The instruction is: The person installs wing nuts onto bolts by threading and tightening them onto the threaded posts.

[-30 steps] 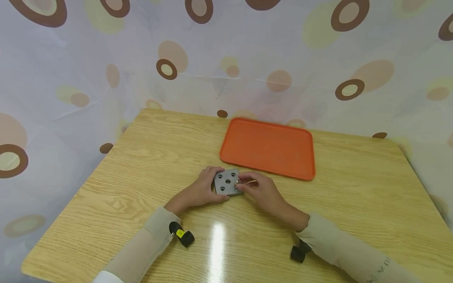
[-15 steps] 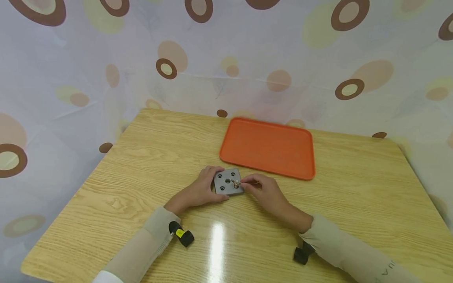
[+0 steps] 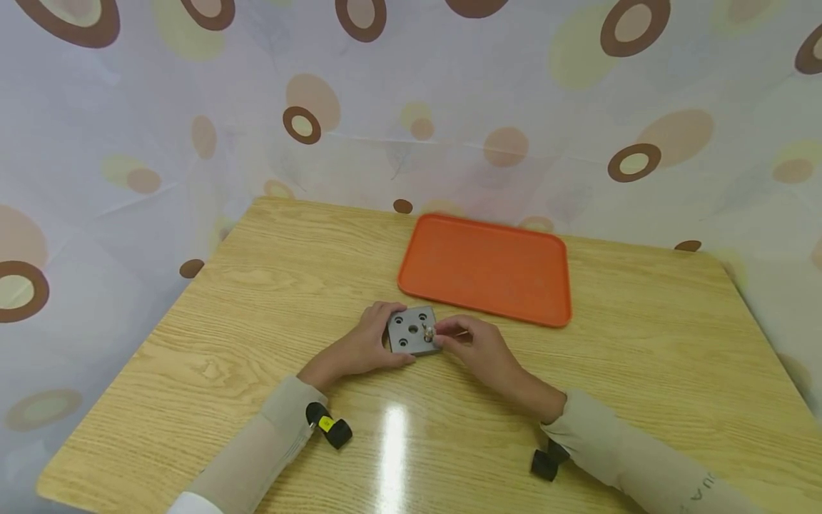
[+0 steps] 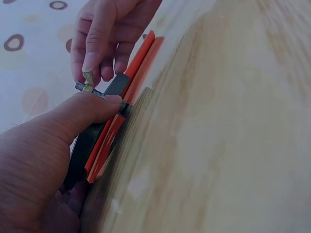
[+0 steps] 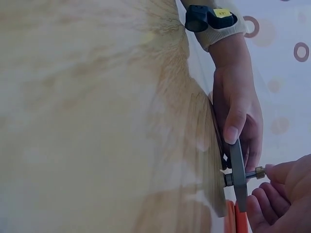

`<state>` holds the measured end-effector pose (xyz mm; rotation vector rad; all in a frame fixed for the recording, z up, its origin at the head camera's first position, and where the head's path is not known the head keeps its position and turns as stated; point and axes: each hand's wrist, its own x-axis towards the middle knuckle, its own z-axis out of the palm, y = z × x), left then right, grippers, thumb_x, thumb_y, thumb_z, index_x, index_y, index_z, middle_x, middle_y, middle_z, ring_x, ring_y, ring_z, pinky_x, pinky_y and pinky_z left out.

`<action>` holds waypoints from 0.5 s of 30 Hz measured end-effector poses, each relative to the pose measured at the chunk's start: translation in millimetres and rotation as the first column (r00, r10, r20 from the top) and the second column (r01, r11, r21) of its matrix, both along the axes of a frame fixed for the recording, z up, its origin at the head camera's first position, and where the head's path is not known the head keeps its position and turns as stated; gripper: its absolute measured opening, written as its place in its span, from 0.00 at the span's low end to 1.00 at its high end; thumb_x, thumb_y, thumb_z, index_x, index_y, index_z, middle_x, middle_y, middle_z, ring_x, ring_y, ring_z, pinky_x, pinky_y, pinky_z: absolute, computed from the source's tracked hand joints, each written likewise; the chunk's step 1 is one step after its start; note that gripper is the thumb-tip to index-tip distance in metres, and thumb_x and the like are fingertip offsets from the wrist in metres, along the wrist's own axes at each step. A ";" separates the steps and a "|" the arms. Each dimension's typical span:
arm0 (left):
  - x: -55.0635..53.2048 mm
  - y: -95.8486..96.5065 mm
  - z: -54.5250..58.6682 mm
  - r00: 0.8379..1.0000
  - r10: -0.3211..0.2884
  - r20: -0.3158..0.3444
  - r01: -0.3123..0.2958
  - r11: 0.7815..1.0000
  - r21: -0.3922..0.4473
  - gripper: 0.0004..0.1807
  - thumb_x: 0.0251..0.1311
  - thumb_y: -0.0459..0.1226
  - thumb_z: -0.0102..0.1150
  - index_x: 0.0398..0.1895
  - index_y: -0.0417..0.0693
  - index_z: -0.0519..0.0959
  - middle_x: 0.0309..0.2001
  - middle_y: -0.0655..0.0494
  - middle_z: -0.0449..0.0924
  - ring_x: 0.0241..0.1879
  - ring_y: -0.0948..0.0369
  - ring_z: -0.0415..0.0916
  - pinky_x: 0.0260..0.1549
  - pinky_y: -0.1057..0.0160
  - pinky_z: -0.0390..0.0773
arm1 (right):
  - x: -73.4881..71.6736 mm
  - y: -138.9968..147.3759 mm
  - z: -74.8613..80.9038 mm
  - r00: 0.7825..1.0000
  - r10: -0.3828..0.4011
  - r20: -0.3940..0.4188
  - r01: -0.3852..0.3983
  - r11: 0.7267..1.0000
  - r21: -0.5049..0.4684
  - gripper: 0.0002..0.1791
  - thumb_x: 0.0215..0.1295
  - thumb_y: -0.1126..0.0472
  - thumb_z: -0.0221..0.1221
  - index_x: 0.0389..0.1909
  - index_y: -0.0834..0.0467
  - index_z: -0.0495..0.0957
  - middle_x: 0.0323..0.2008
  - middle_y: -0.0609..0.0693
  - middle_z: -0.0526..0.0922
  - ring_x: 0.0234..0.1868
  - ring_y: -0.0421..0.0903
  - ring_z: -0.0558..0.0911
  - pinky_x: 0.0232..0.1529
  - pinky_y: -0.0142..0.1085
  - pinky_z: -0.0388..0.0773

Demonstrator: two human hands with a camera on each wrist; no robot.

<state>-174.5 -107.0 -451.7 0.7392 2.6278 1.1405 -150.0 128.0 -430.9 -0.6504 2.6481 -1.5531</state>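
Observation:
My left hand (image 3: 364,345) grips a grey square metal plate (image 3: 404,332) by its left side, thumb on the near edge and fingers at the far one. Holes show in its face. A threaded bolt (image 5: 250,174) stands through the hole nearest the right, and its head (image 5: 228,179) shows beneath the plate in the right wrist view. On the bolt's upper end sits a brass wing nut (image 4: 88,81). My right hand (image 3: 486,355) pinches this wing nut from the right, with a fingertip on one wing in the left wrist view.
An orange tray (image 3: 488,268) lies on the wooden table (image 3: 282,285) just beyond the plate. A patterned curtain (image 3: 411,107) hangs behind the table and along its sides. A black wrist camera (image 3: 329,426) is strapped to the left sleeve.
My right hand has drawn slightly to the right, its fingertips shifting about the wing nut, which has changed angle on the bolt. My left hand and the plate have stayed almost still.

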 end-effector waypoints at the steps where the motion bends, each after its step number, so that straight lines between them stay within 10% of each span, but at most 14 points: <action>1: 0.1 -0.1 0.0 1.000 0.001 0.004 -0.001 1.000 0.001 0.48 0.45 0.55 0.68 0.66 0.49 0.57 0.56 0.53 0.59 0.49 0.59 0.59 0.47 0.59 0.64 | -0.3 -0.3 -0.4 1.000 0.000 0.000 0.000 1.000 -0.001 0.11 0.58 0.60 0.63 0.42 0.57 0.81 0.37 0.46 0.82 0.39 0.41 0.80 0.41 0.34 0.75; 15: 0.7 -0.6 1.3 1.000 0.002 0.016 -0.002 1.000 -0.006 0.47 0.45 0.55 0.68 0.67 0.50 0.57 0.59 0.53 0.58 0.50 0.59 0.59 0.48 0.59 0.63 | 5.0 -9.3 10.3 0.998 0.053 -0.023 -0.054 0.998 -0.038 0.19 0.58 0.65 0.63 0.50 0.67 0.75 0.46 0.57 0.79 0.46 0.52 0.78 0.44 0.38 0.75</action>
